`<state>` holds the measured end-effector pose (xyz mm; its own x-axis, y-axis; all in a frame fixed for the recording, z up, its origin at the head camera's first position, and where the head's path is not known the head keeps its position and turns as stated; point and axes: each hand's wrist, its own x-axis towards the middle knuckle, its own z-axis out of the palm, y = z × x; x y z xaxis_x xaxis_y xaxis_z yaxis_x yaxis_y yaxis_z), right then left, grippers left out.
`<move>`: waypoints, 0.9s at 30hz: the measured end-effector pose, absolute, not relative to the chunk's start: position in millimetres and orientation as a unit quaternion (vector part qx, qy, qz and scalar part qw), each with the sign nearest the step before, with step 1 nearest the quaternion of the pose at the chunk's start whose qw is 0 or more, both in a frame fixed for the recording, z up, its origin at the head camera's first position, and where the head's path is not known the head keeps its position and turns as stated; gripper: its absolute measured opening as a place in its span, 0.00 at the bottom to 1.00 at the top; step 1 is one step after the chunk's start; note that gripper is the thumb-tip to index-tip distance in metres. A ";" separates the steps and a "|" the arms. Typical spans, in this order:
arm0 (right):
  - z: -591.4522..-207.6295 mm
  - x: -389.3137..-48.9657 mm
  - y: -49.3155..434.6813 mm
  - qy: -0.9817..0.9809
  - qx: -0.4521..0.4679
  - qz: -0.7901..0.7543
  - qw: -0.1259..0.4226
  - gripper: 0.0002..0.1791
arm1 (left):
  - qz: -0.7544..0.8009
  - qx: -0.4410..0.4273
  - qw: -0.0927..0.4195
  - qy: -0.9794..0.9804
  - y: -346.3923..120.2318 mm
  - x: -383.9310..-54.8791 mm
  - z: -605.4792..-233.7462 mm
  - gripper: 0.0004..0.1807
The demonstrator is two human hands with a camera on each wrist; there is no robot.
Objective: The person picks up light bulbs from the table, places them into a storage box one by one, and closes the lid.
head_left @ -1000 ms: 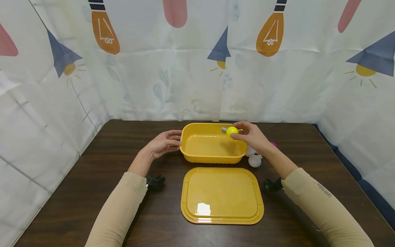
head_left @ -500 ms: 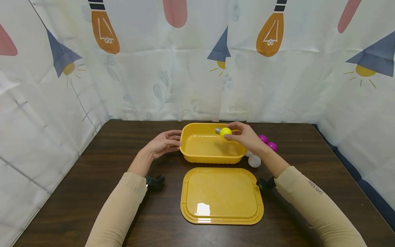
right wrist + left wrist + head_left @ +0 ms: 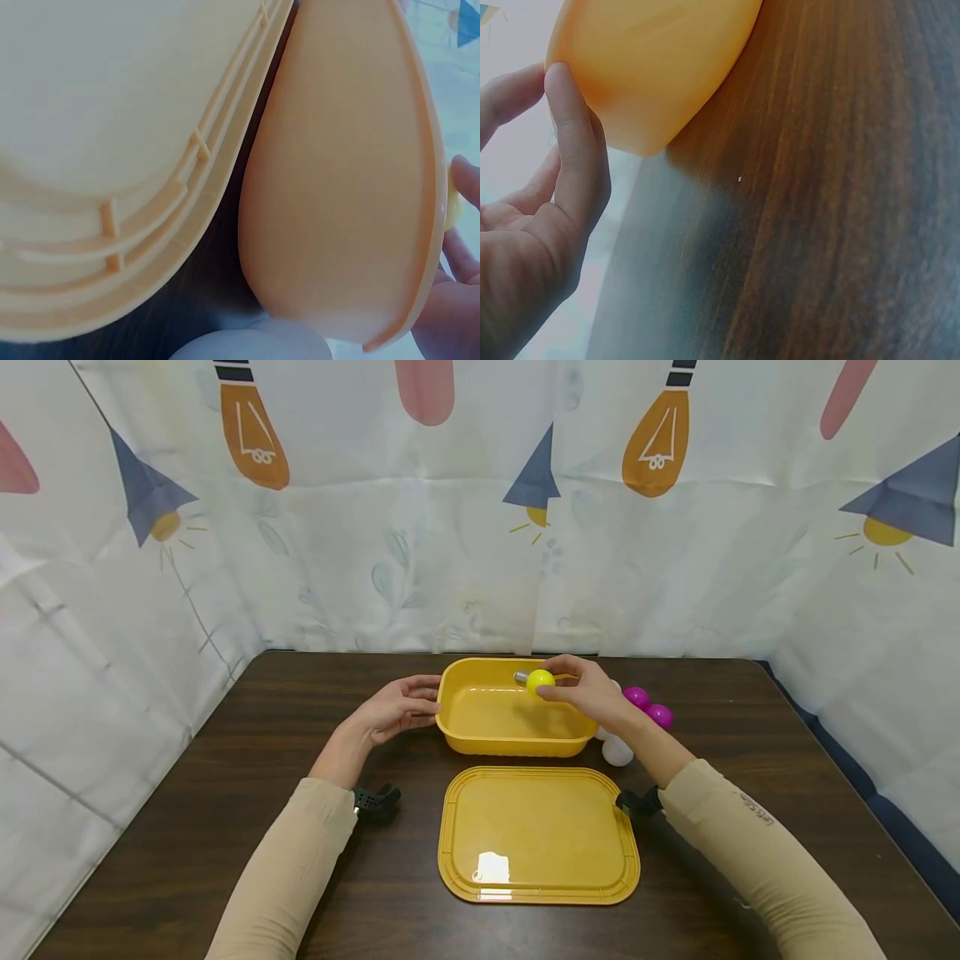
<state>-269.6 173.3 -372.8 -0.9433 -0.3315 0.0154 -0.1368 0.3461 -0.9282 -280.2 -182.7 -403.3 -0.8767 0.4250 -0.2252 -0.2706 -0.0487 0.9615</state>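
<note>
A yellow round light bulb (image 3: 540,682) with a silver screw base is pinched between the thumb and fingers of my right hand (image 3: 587,692). It hangs over the inside of a yellow rectangular box (image 3: 517,747), the base pointing left. In the right wrist view, the box wall (image 3: 337,165) hides most of the bulb. My left hand (image 3: 396,706) touches the box's left end, its fingers lightly bent. The left wrist view shows the thumb (image 3: 571,112) against the wall just at the rim. In front of the box lies a flat yellow lid (image 3: 540,835).
Right of the box, two magenta bulbs (image 3: 648,707) and several white bulbs (image 3: 617,751) lie on the dark wood table (image 3: 750,735), partly hidden by my right forearm. A printed curtain (image 3: 465,552) stands behind the table's back edge.
My right hand has moved left over the box with the yellow bulb, slowing in the last half second. The magenta bulbs now show beyond the forearm. My left hand stays at the box.
</note>
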 end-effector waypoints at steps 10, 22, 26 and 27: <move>-371.9 -269.6 166.3 0.820 -0.156 -0.543 0.088 0.25 | 0.720 0.062 0.242 0.647 -182.9 -279.0 -402.2 0.35; -373.6 -271.0 157.4 0.803 -0.156 -0.565 0.112 0.23 | 0.722 0.061 0.243 0.645 -182.7 -279.1 -402.9 0.35; -373.6 -270.8 153.7 0.803 -0.156 -0.564 0.114 0.23 | 0.723 0.062 0.243 0.643 -182.8 -279.1 -403.2 0.35; -373.9 -271.0 152.5 0.804 -0.156 -0.562 0.113 0.24 | 0.724 0.062 0.243 0.643 -182.9 -279.1 -403.2 0.35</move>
<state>-271.0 152.5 -373.9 -0.9258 -0.3779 -0.0068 -0.1234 0.3191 -0.9396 -279.1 -182.9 -403.2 -0.8741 0.4312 -0.2235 -0.2726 -0.0545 0.9606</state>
